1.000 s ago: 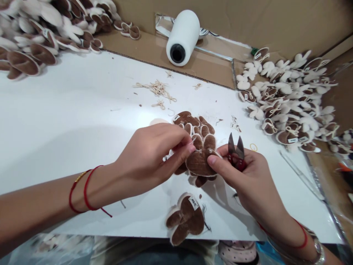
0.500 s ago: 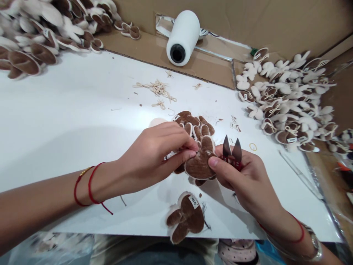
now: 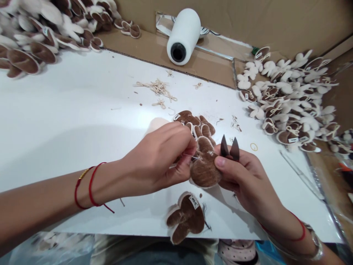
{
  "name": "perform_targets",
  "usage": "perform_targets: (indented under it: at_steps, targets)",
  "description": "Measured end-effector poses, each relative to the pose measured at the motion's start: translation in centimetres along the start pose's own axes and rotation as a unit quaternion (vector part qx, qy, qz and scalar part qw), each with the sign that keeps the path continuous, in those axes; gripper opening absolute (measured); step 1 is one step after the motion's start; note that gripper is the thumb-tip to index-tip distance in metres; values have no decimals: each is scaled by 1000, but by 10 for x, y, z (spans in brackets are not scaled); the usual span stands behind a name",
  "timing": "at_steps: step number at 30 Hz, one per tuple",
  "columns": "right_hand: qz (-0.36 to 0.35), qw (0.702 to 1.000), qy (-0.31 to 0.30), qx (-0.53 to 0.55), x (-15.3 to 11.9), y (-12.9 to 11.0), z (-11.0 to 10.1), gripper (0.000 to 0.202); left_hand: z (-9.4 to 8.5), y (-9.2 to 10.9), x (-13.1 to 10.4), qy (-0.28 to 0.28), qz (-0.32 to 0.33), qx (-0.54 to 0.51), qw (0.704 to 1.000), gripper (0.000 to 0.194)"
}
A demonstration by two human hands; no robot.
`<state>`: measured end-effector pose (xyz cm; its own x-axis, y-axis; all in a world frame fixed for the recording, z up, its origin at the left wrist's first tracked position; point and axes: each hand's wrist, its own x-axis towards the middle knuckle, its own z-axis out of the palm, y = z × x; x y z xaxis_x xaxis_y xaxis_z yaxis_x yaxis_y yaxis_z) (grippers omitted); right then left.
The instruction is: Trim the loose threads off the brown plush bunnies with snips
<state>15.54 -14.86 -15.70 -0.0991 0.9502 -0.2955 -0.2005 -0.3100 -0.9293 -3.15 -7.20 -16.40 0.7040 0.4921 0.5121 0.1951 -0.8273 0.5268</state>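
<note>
Between my hands is a brown plush rabbit-head piece (image 3: 206, 171) with pale edges. My right hand (image 3: 242, 173) pinches its right side and also has small dark-bladed snips (image 3: 230, 148) in its palm, blades apart and pointing up. My left hand (image 3: 165, 158) is closed at the piece's left side, its fingertips pinching a thin pale thread (image 3: 194, 157) that runs to the piece. Behind them lie more brown plush pieces (image 3: 187, 117), partly covered by my left hand. Nearer the table's front edge rests another brown piece with a white label (image 3: 193, 201).
Cream string bows (image 3: 158, 88) lie mid-table. Plush pieces are heaped at the back left (image 3: 44, 33), and pieces with bows fill the right side (image 3: 292, 99). A white thread cone (image 3: 186, 33) lies at the back. Tweezers (image 3: 300, 175) and a yellow ring (image 3: 254, 147) sit right.
My left hand has drawn slightly back from the piece, and a thread now shows between them. The held piece has shifted a little right and down; the snips have tilted slightly.
</note>
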Motion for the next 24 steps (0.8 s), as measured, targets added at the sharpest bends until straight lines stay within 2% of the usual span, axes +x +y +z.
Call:
perform_targets:
  at_steps: [7, 11, 14, 18, 21, 24]
  targets:
    - [32, 998, -36, -50, 2, -1, -1, 31, -1, 0, 0, -3, -10, -9, 1000, 12]
    - [78, 997, -16, -15, 3, -1, 0, 27, -1, -2, 0, 12, 2, -27, 1000, 8]
    - [61, 998, 9, 4, 2, -2, 1, 21, -3, -3, -1, 12, 15, -43, 999, 11]
    - [46, 998, 29, -27, 0, -3, 3, 19, -5, -4, -3, 0, 35, -48, 998, 13]
    - [28, 997, 11, -76, -3, -5, 3, 17, -5, -3, -5, 14, 54, -22, 998, 11]
    - [29, 993, -27, -107, -4, -6, 5, 18, -3, -1, -7, 27, 91, 47, 994, 10]
